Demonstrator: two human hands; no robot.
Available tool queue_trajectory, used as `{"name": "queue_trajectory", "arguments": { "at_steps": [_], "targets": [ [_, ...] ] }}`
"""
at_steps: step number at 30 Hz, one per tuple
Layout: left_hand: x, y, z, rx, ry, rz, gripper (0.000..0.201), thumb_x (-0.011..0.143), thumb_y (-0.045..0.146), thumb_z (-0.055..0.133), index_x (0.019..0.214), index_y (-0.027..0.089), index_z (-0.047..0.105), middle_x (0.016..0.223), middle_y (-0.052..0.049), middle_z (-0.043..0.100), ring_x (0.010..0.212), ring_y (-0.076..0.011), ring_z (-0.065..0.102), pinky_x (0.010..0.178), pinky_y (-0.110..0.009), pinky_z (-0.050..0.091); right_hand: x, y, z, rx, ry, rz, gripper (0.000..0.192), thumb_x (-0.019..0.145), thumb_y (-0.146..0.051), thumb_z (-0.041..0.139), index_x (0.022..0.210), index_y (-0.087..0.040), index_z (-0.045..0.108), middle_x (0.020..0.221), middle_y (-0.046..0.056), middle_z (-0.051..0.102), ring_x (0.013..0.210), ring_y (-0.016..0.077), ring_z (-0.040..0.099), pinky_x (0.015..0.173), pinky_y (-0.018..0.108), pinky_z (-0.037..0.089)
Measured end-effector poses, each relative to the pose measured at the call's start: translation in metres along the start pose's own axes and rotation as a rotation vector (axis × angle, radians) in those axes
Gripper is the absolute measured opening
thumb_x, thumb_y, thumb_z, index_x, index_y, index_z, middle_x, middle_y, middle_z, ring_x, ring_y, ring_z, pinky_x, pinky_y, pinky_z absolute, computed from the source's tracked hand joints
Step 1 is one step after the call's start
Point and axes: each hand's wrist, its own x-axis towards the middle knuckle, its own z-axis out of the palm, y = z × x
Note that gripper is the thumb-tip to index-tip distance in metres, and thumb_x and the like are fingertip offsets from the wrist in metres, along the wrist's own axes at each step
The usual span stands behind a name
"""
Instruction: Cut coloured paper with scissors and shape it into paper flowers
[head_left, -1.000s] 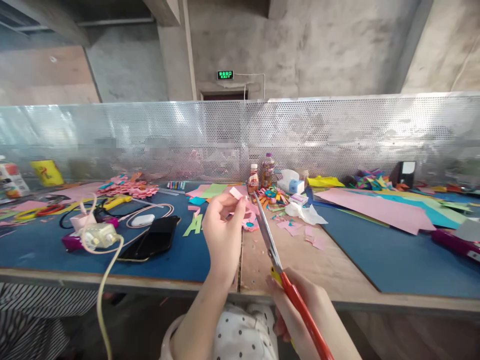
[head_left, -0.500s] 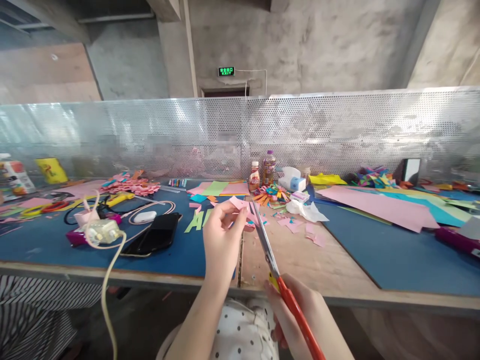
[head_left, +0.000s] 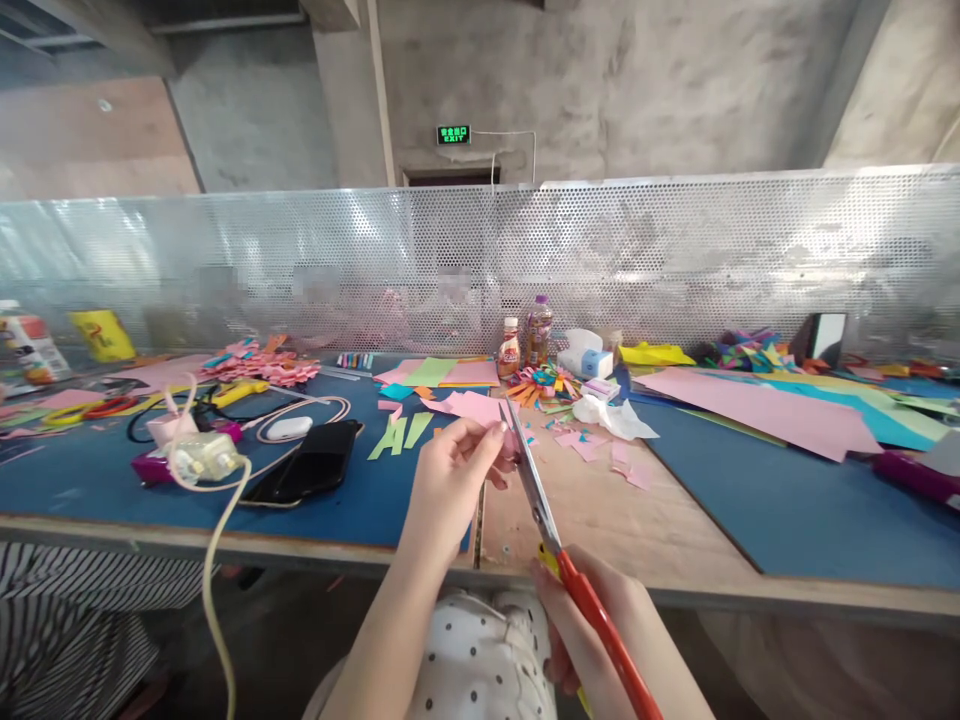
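My left hand (head_left: 454, 475) pinches a small piece of pink paper (head_left: 510, 440) between thumb and fingers, partly hidden by them. My right hand (head_left: 604, 605) grips scissors (head_left: 536, 485) by their red and yellow handles. Their metal blades point up and away, with the tips against the pink paper close to my left fingertips. They look nearly closed. Just behind my left hand shows a wider pink paper strip (head_left: 465, 404); whether it joins the held piece I cannot tell. Left of that hand lie green paper cut-outs (head_left: 397, 437).
Pink scraps (head_left: 585, 446) and a crumpled tissue (head_left: 615, 417) lie right of the blades. Two bottles (head_left: 509, 350) and a tissue box (head_left: 585, 358) stand behind. A black phone (head_left: 307, 465) and cable-tangled chargers (head_left: 202, 458) sit left. Large pink paper (head_left: 765, 408) covers the right side.
My left hand has shifted slightly down and right, toward the blades. The pink paper has changed position, and a wide strip now shows behind the hand. The right hand has barely moved.
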Motion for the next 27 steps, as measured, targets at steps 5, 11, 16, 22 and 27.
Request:
{"name": "queue_trajectory", "arguments": {
  "at_steps": [5, 11, 16, 22, 27],
  "targets": [
    [-0.003, 0.0, 0.0, 0.067, -0.077, -0.062, 0.028, 0.079, 0.042, 0.053, 0.073, 0.015, 0.059, 0.061, -0.002, 0.059, 0.051, -0.0118, 0.056, 0.041, -0.019, 0.042, 0.002, 0.006, 0.004, 0.023, 0.009, 0.032, 0.042, 0.08, -0.057, 0.037, 0.057, -0.021, 0.04, 0.045, -0.001, 0.051, 0.042, 0.0111, 0.046, 0.041, 0.02, 0.032],
    [-0.005, 0.005, 0.0, 0.13, -0.115, -0.081, 0.022, 0.079, 0.039, 0.054, 0.074, 0.017, 0.057, 0.064, -0.001, 0.061, 0.055, -0.0127, 0.057, 0.044, -0.02, 0.041, 0.003, 0.01, 0.007, 0.007, 0.053, 0.033, 0.043, 0.08, -0.056, 0.037, 0.057, -0.02, 0.043, 0.042, -0.001, 0.049, 0.039, 0.01, 0.044, 0.039, 0.019, 0.031],
    [-0.004, 0.006, -0.001, 0.133, -0.045, -0.068, 0.024, 0.078, 0.041, 0.054, 0.075, 0.018, 0.059, 0.06, 0.0, 0.06, 0.051, -0.0127, 0.055, 0.043, -0.02, 0.039, 0.003, 0.011, 0.008, 0.004, 0.042, 0.035, 0.042, 0.079, -0.056, 0.037, 0.058, -0.02, 0.044, 0.043, -0.001, 0.05, 0.039, 0.01, 0.044, 0.04, 0.019, 0.032],
    [-0.004, 0.004, -0.002, 0.1, -0.066, -0.085, 0.027, 0.08, 0.042, 0.051, 0.07, 0.018, 0.055, 0.055, 0.002, 0.054, 0.047, -0.01, 0.048, 0.043, -0.02, 0.034, 0.005, 0.01, 0.008, -0.014, 0.023, 0.023, 0.043, 0.079, -0.056, 0.037, 0.058, -0.02, 0.045, 0.043, -0.001, 0.049, 0.039, 0.0101, 0.045, 0.04, 0.019, 0.031],
    [-0.004, 0.002, -0.004, 0.05, -0.065, -0.066, 0.026, 0.081, 0.041, 0.051, 0.07, 0.017, 0.055, 0.055, 0.001, 0.054, 0.047, -0.0087, 0.047, 0.042, -0.019, 0.032, 0.005, 0.008, 0.009, 0.011, 0.029, -0.007, 0.041, 0.08, -0.054, 0.037, 0.058, -0.02, 0.044, 0.042, -0.001, 0.049, 0.039, 0.0098, 0.045, 0.039, 0.019, 0.03]
  ]
}}
